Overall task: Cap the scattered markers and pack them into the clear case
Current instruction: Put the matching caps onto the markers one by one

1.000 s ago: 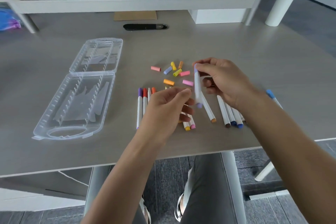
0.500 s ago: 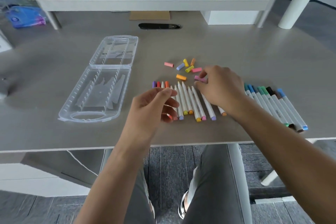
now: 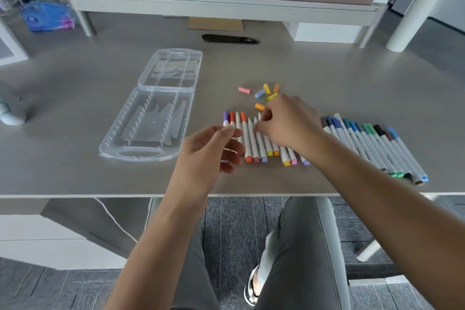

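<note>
Right hand [image 3: 289, 123], which a second ago held a marker up, now lies over the marker row [image 3: 256, 141], fingertips pinching something unclear, left hand [image 3: 211, 151] loosely curled and empty; caps [image 3: 261, 94] scattered, case [image 3: 151, 123] open, empty.

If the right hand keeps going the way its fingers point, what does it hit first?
The right hand points left and down at the row of uncapped markers; its fingertips look already at them. Past those, probably the left hand, though depth is unclear.
</note>
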Demonstrator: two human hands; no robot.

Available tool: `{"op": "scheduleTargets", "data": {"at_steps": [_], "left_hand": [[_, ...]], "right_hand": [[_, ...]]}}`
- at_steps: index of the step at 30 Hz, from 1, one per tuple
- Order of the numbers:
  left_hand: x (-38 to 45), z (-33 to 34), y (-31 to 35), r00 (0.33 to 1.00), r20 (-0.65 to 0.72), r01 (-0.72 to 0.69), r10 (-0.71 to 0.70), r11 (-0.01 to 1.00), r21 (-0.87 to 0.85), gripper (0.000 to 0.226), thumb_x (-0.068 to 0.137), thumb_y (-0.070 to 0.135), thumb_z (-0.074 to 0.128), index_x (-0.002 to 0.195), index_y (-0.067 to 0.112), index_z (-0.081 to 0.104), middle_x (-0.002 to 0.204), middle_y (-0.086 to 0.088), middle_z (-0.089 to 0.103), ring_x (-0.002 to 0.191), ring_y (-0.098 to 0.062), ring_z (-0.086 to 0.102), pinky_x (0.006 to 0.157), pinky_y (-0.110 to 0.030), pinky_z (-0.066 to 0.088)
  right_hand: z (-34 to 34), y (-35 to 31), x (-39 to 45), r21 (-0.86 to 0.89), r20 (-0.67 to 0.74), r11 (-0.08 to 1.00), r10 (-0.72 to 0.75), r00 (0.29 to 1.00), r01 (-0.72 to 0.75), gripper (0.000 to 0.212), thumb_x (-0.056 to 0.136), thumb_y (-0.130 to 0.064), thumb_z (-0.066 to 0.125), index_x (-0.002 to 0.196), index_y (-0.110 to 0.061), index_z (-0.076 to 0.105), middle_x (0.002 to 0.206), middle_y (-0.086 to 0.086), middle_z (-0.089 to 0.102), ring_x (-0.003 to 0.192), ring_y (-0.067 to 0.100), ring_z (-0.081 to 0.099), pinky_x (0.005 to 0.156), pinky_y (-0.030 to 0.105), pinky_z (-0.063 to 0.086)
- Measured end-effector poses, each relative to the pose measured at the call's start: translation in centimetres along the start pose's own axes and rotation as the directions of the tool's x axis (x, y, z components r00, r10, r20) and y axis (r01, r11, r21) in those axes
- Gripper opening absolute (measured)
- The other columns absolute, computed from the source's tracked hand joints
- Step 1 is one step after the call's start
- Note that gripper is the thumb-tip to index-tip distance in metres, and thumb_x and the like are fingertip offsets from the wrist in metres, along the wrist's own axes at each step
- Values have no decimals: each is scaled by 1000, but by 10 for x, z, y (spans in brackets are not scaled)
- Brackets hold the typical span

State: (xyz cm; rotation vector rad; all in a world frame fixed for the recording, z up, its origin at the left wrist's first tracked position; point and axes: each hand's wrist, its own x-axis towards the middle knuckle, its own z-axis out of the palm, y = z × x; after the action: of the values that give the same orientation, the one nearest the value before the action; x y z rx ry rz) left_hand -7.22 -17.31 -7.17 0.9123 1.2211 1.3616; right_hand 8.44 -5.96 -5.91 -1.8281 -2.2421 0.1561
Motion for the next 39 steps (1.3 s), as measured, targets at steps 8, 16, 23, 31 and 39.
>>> {"op": "scheduleTargets", "data": {"at_steps": [8,16,23,31,39], "left_hand": [[8,-7,0,1000,7,-25,25,1000,7,24,102,16,55,95,0,72,75,-10,69,66,-25,58,59,-32,44],[36,11,-1,992,-33,-108,125,943,315,16,90,28,73,103,18,71,68,0,72,63,-20,69,62,-35,57],[61,33,9,988,89,132,-127,990,-51,15,96,-2,58,109,0,65,81,-19,70,71,-29,75,70,-38,64],[66,24,9,980,111,184,-162,957,-224,23,97,-9,51,114,0,63,87,-22,68,73,-31,75,64,-30,61],[65,19,6,983,134,156,-128,962,-225,21,97,-7,51,110,2,66,85,-18,70,71,-31,74,64,-32,61]], "right_hand": [[-3,-18,14,-75,72,996,44,996,-39,19,88,-41,67,97,-29,54,71,-6,53,84,25,61,70,31,41],[-24,-6,20,592,151,774,168,974,-225,31,87,-27,72,67,-3,70,58,4,55,49,16,40,49,25,31],[-19,3,39,655,197,712,162,967,-253,25,91,-29,74,80,-6,78,62,-1,65,39,3,45,46,19,36],[7,38,93,192,-115,981,35,993,-12,20,91,-19,66,103,-29,79,99,-3,72,85,21,66,73,31,51],[11,27,112,-63,25,974,-218,976,219,11,96,-31,69,102,-32,77,102,-2,49,90,20,51,60,27,29]]}}
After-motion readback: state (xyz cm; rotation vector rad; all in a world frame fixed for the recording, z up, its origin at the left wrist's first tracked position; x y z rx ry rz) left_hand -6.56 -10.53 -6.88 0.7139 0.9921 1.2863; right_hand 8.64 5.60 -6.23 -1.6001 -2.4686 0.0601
